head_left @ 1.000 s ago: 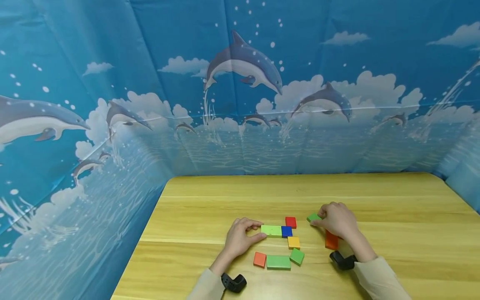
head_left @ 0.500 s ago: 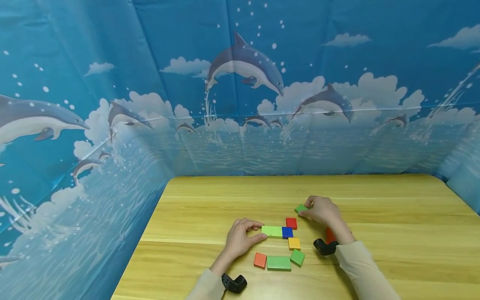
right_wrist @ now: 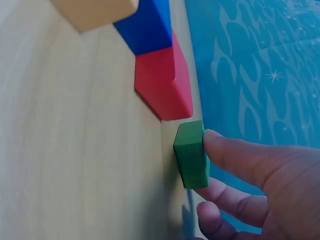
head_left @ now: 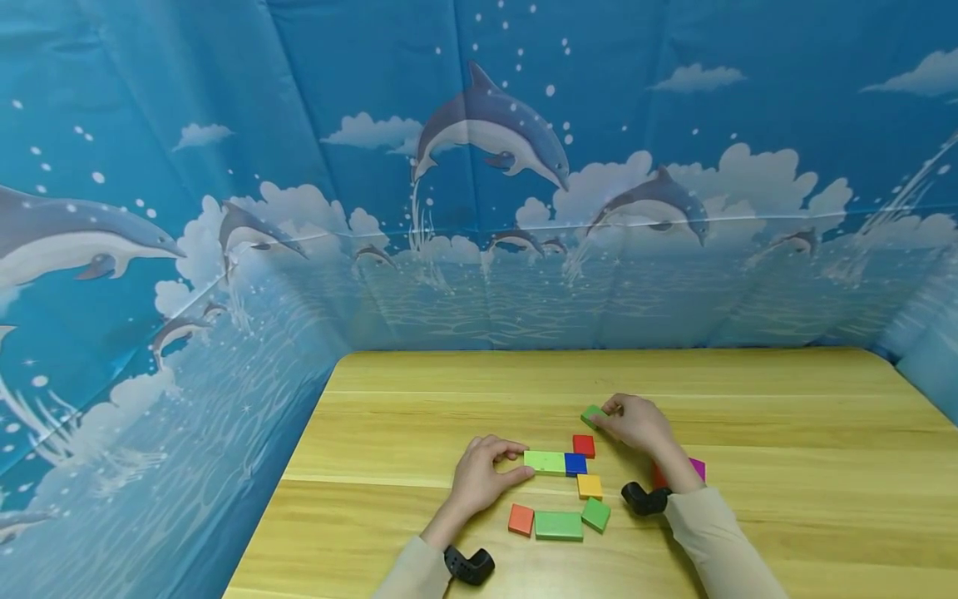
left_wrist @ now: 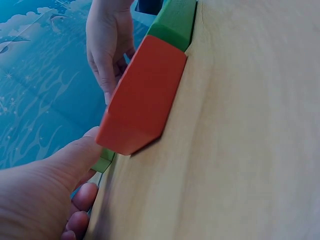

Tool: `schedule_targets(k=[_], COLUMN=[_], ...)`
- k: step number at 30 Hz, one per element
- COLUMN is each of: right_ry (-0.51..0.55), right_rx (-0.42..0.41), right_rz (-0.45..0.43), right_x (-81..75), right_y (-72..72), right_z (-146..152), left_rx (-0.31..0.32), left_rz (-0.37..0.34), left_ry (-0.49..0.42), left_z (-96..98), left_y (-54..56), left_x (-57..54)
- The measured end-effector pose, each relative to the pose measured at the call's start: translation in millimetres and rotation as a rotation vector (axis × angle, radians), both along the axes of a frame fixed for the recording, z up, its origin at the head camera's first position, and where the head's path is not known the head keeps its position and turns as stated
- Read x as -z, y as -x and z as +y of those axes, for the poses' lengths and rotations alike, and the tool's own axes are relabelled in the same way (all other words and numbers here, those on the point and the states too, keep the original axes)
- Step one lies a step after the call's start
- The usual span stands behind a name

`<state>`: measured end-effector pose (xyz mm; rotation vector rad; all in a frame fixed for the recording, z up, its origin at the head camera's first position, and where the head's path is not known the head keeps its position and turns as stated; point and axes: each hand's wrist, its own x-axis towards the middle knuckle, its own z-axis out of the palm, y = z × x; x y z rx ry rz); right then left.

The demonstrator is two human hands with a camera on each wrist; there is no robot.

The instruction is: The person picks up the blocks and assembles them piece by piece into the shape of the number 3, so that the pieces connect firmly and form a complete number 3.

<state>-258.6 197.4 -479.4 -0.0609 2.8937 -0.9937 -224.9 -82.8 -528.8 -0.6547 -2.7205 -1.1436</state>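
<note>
My left hand (head_left: 482,476) holds the left end of a light green block (head_left: 544,462) between thumb and fingers, with a blue block (head_left: 575,464) against its right end. My right hand (head_left: 634,423) pinches a small green block (head_left: 592,416) between thumb and fingers, behind a red block (head_left: 584,446). In the right wrist view that green block (right_wrist: 191,155) stands close to the red block (right_wrist: 165,85), apart from it. A yellow block (head_left: 590,487) lies in front of the blue one. In the left wrist view an orange-red block (left_wrist: 145,95) partly hides the light green one.
Nearer the front lie an orange-red block (head_left: 520,520), a longer green block (head_left: 558,526) and a tilted green square (head_left: 596,515). A red-orange block (head_left: 660,477) and a magenta block (head_left: 698,469) are partly covered by the right forearm. A dolphin-print curtain (head_left: 494,291) hangs behind the wooden table (head_left: 823,466).
My right hand has carried the small green block left and slightly back, to behind the red block. The magenta block has come into sight beside the right forearm. My left hand stays in place.
</note>
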Motion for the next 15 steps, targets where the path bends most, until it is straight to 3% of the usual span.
schedule_targets(k=[7, 15], right_ry=[0.062, 0.071], right_rx=[0.02, -0.039], right_rz=[-0.017, 0.025], right_x=[8.5, 11.5], right_y=[4.5, 5.4], right_z=[-3.2, -9.6], left_rx=[-0.003, -0.003], left_rz=[-0.008, -0.013], left_ry=[-0.003, -0.01], left_z=[0.1, 0.4], left_y=[0.0, -0.7], left_x=[-0.5, -2.4])
